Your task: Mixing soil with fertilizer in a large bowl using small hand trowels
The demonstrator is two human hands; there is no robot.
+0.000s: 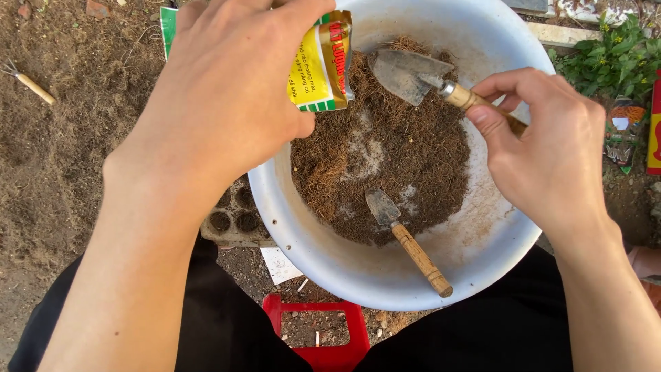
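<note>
Left hand: your left hand (227,89) is at 11 o'clock over the basin (482,265), fingers clenched round a yellow and green packet (318,65), tipped so its open end points down at the fibre.
Right hand: your right hand (544,148) is at 3 o'clock, thumb and fingers pinched on the wooden handle of a trowel (413,74); its metal blade lies on the mix at 12 o'clock.
Basin: white and round, it sits in front of your knees, holding a brown mound of fibre (385,158) that covers the middle and the 9 o'clock side.
Powder: pale patches (365,148) lie on the fibre near the centre, just below the packet's mouth, and a smaller one shows toward 5 o'clock.
Second tool: a small spade (406,238) rests loose at 6 o'clock, blade in the fibre, handle toward the rim.
Progress: some powder looks already out on the fibre but sits unmixed on top; judging by that, the stirring in is left. How much remains in the packet you cannot tell.
Around: a seed tray (234,217) is at 8 o'clock beside the basin, a red stool (323,331) is below it, and a little rake (27,81) lies on the soil far at 10 o'clock.
</note>
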